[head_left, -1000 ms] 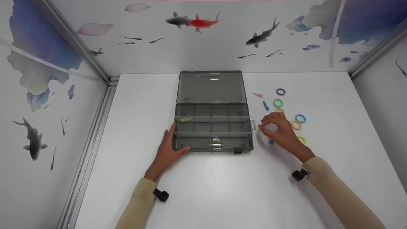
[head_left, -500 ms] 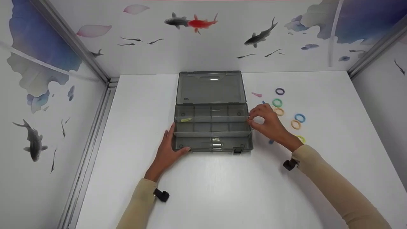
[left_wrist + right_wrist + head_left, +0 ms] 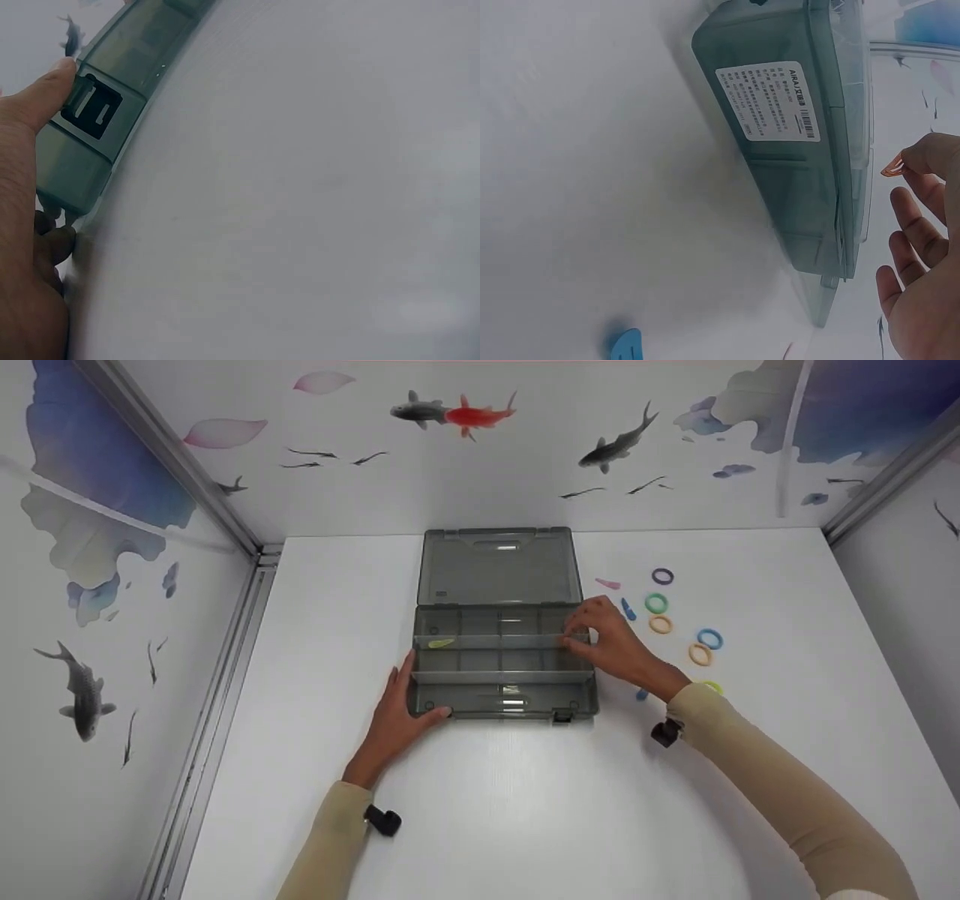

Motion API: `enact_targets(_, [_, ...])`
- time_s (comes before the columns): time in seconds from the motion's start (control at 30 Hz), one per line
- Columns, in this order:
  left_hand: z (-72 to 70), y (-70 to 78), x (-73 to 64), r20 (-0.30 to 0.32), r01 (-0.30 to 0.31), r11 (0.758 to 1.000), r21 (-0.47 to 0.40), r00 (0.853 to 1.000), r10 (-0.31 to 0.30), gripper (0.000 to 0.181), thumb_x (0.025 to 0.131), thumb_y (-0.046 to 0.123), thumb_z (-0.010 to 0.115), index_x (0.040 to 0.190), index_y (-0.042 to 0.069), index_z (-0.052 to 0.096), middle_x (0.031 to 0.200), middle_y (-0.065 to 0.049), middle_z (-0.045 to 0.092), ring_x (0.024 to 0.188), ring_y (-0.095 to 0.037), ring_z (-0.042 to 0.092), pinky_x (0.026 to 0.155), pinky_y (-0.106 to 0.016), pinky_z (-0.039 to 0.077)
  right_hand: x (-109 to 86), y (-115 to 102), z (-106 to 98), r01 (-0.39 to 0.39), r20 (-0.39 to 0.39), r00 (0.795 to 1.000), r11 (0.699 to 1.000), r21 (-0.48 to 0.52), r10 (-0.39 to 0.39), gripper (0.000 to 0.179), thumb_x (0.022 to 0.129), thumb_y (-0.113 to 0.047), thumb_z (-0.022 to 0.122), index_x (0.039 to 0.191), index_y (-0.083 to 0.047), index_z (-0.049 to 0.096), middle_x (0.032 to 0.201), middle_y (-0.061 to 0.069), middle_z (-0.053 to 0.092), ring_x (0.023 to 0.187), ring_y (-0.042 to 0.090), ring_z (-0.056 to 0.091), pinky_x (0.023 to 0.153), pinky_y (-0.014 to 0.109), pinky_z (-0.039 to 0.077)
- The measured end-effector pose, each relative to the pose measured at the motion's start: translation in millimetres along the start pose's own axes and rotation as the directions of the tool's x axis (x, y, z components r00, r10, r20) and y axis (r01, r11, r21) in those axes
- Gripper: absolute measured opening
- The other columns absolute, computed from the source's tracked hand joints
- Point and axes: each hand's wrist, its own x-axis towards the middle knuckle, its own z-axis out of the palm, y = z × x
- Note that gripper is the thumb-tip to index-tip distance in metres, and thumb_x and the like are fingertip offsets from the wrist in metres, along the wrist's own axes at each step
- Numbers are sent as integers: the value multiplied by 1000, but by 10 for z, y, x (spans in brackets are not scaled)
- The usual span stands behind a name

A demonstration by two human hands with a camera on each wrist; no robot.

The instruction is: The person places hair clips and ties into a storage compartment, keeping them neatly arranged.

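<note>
A grey translucent compartment box (image 3: 465,695) lies with its lid (image 3: 499,566) swung back. My left hand (image 3: 394,716) holds its near left corner, thumb at the front rim and fingers along the side; the left wrist view has the thumb (image 3: 52,88) beside a black latch (image 3: 94,106). Over the box's right side, my right hand (image 3: 611,637) pinches an orange snap hair clip (image 3: 893,166) between thumb and index finger, the other fingers loosely bent. A yellow hair clip (image 3: 441,643) lies in a left compartment.
Right of the box lie a pink clip (image 3: 608,583), a blue clip (image 3: 628,609) and another blue clip (image 3: 642,694). Further right are several coloured rings, among them a purple ring (image 3: 662,577) and a green ring (image 3: 656,603). A printed wall (image 3: 487,480) stands behind the table.
My right hand has moved left from the table beside the box to above its right compartments, still pinching the clip. The left hand has stayed on the box.
</note>
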Motion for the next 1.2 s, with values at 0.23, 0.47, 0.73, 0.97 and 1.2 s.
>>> enact_targets(0.23, [2,-11,13,9,35,999,-6,999,-35,118,92,62,86,179,34,12,183,-22,12,168,-47,9,125,-79,21,137,-19,42,48,31,998,999,-1,-48,7,98,-4,84,94,-5,79,110,19,75,112,39,57,100,55,44])
enact_targets(0.47, [7,-31,16,2,29,1000,-3,1000,-29,118,91,63,86,179,33,13,183,-21,14,169,-46,8,126,-78,21,291,-53,87,62,42,997,998,1,-62,6,99,-5,83,94,-4,79,106,14,76,107,37,59,98,52,43])
enact_targets(0.73, [-1,-46,14,0,21,1000,-5,1000,-21,119,91,62,87,179,31,13,183,-21,15,169,-46,9,126,-78,21,519,-93,165,72,49,996,997,24,-73,5,97,-5,85,96,-4,81,104,13,77,107,37,63,102,56,43])
enact_targets(0.97, [3,-31,1,-1,23,1000,-1,1000,-23,118,91,62,86,179,31,13,183,-20,15,169,-46,10,127,-76,21,689,-150,262,57,96,994,998,22,-59,6,100,-7,83,96,-3,80,104,13,76,109,36,62,104,57,43])
enact_targets(1.2, [3,-9,16,5,9,1000,-1,1000,-9,116,94,54,87,179,28,14,182,-22,16,169,-46,10,127,-76,21,865,-209,402,134,131,982,991,10,-134,7,98,-3,84,93,0,79,98,16,78,103,38,68,110,58,42])
